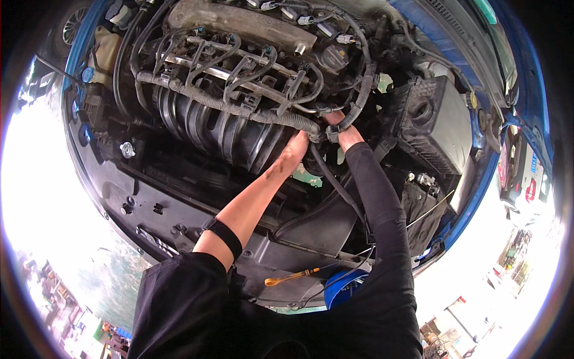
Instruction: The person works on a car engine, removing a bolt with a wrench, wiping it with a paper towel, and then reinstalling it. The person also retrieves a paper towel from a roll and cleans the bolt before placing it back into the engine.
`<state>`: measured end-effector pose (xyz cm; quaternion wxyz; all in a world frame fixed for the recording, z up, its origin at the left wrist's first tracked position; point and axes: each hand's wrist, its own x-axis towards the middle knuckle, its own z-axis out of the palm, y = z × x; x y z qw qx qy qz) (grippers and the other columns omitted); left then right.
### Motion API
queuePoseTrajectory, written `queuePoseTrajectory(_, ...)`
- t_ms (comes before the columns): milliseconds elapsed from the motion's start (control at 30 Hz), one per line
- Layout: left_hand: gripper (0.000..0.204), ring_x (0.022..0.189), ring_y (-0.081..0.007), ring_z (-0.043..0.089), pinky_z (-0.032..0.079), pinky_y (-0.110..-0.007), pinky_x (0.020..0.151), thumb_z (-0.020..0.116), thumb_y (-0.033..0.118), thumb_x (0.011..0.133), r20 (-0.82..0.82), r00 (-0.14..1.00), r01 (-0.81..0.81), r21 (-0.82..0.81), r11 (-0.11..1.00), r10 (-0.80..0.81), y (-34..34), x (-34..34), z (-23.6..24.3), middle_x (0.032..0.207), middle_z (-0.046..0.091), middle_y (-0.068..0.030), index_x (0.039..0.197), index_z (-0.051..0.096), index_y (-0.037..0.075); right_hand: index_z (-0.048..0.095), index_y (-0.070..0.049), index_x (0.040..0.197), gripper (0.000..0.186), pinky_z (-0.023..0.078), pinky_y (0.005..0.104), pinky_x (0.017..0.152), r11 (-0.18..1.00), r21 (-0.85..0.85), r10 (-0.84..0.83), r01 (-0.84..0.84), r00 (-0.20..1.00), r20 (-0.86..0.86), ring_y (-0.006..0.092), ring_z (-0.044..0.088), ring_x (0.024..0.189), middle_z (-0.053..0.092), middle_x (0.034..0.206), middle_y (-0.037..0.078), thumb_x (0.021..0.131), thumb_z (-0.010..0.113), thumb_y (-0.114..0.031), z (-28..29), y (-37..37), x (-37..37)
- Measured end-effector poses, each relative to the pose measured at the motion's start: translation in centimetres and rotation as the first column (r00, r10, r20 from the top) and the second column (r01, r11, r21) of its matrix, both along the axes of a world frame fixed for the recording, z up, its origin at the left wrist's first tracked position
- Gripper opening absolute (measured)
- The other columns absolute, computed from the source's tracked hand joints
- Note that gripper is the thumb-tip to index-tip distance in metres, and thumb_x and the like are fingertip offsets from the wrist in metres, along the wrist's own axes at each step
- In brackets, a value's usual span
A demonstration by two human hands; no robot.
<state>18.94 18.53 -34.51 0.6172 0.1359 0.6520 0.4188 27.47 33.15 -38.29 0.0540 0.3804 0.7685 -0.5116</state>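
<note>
Both my arms reach into a car's engine bay. My left hand (296, 145) goes in beside the black ribbed intake manifold (221, 128), its fingers hidden behind the corrugated wiring harness (263, 113). Just to the right, my right hand (345, 133) passes beneath a corrugated cable sleeve (361, 99), and its fingers are also covered. A harness joint (323, 135) lies between the two wrists. From there a black hose (335, 182) runs down toward the front. Whether either hand grips anything is hidden from view.
The air filter box (439, 122) stands to the right, above the battery area. Fuel-rail pipes (239, 75) and the engine cover (239, 27) lie behind the manifold. A yellow dipstick handle (292, 277) and a blue round object (344, 287) are near my body. The blue fender (472, 200) edges the right.
</note>
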Motion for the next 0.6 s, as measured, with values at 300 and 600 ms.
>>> queuePoseTrajectory(300, 0.04, 0.1, -0.0187, 0.051, 0.039, -0.031, 0.093, 0.035, 0.028, 0.101, 0.066, 0.989, -0.14, 0.102, 0.985, 0.134, -0.4, 0.4, 0.1, 0.112, 0.06, -0.008, 0.122, 0.056, 0.0, 0.053, -0.001, 0.129, 0.038, 0.037, 0.0343, 0.104, 0.956, 0.277, 0.095, -0.093, 0.995, 0.007, 0.0277, 0.049, 0.123, 0.051, 0.136, 0.014, 0.094, 0.046, -0.015, -1.1, -0.7, 0.6)
queuePoseTrajectory(600, 0.043, 0.098, -0.0173, 0.051, 0.04, -0.03, 0.091, 0.04, 0.035, 0.101, -0.047, 0.988, -0.125, 0.304, 0.945, 0.146, -0.1, 1.1, -5.3, 0.109, 0.06, -0.0039, 0.12, 0.058, 0.001, 0.053, -0.002, 0.13, 0.038, 0.037, 0.0349, 0.104, 0.995, -0.039, -0.096, 0.095, 0.994, -0.042, 0.027, 0.049, 0.125, 0.053, 0.135, 0.013, 0.095, 0.046, -0.016, 1.0, -1.3, 0.4)
